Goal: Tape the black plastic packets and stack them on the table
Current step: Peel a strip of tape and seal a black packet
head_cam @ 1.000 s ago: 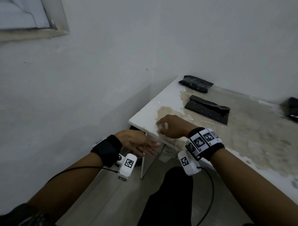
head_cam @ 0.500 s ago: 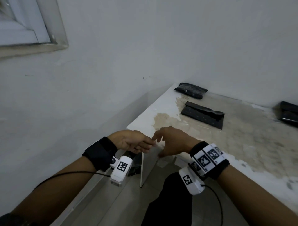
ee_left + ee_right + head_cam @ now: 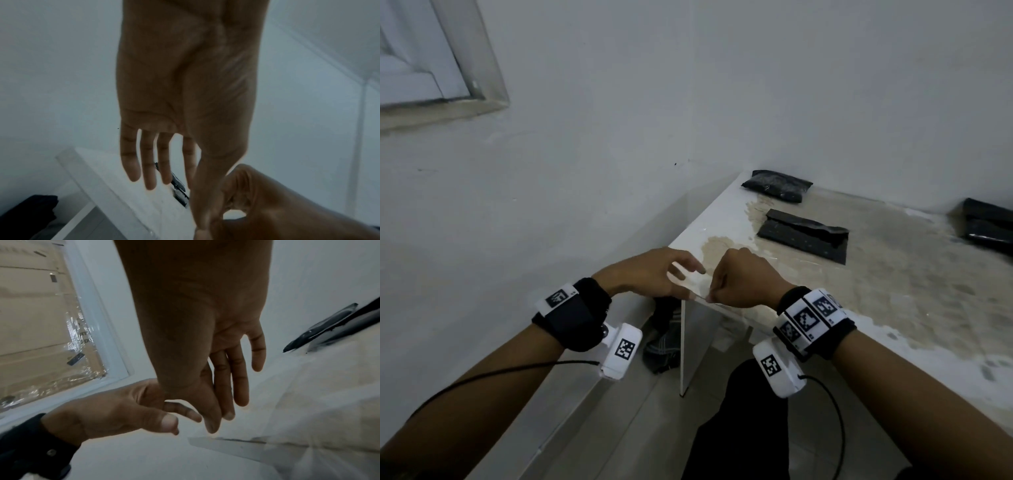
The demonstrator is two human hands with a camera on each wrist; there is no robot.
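Both hands meet at the near-left corner of the table (image 3: 722, 219), a white top with a big rough beige worn patch under glossy clear film

Left hand (image 3: 650, 274): fingers mostly straight and spread, thumb and forefinger tips brought close at the table edge. Right hand (image 3: 743, 284): thumb against index tip, other fingers long and loose. There seems to be a thin clear strip of tape (image 3: 693, 289) stretched between the two pinches, but it's transparent and the light is poor, so not certain. In the right wrist view a pale translucent strip (image 3: 230, 446) lies flat just below the fingertips

Black plastic packets, all well clear of the hands:
- flat rectangular one with folded, crinkled flap (image 3: 804, 234), mid-table, just beyond and right of the hands
- plump, glossy, pillow-shaped one (image 3: 777, 186), far-left corner against the wall
- dark glossy one or more (image 3: 989, 228), far right, cut off by the frame edge

Left of the table: plain white wall (image 3: 585, 154), window frame (image 3: 479, 78) upper left
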